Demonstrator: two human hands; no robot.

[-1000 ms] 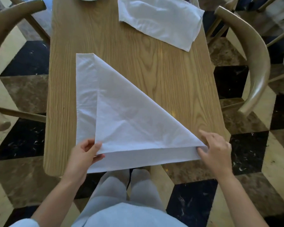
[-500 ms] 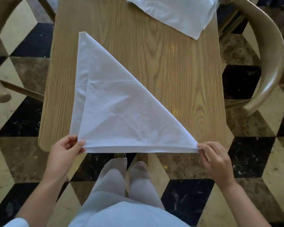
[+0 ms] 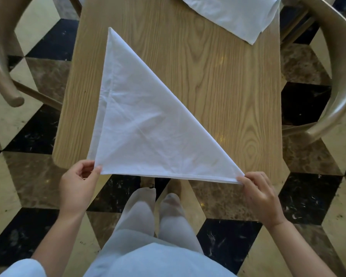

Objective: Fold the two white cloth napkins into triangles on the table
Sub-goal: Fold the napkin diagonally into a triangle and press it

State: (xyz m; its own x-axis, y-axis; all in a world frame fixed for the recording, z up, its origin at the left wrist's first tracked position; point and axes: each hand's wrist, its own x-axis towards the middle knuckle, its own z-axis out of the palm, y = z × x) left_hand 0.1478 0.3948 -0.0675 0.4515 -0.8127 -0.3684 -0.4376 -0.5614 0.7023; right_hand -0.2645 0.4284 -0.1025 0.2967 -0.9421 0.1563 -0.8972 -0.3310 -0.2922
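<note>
Pinching the two near corners of the folded napkin (image 3: 148, 124), the person stood at the bottom of the frame with both arms reaching forward. The left hand (image 3: 76, 186), lower left, gripped the napkin's left corner between thumb and curled fingers; the right hand (image 3: 262, 196), lower right, pinched the sharp right-hand tip the same way. Between them the napkin's near edge ran just past the near rim of the tabletop (image 3: 218, 80), slightly overhanging it.

From there the cloth lay flat on the wood as a large triangle, its point reaching toward the upper left of the frame. A narrow strip of the lower layer showed along the left side, so the two layers did not quite match. The fabric looked thin, light and soft, creased in several places; it would likely sag wherever it was unsupported and slide easily on the smooth wood. Corners seemed the best places to take hold, since a pull there would move a whole edge without bunching the middle.

At the upper right, well apart, the second napkin (image 3: 234, 13) lay not yet folded into a triangle, partly cut off by the frame's top edge.
</note>
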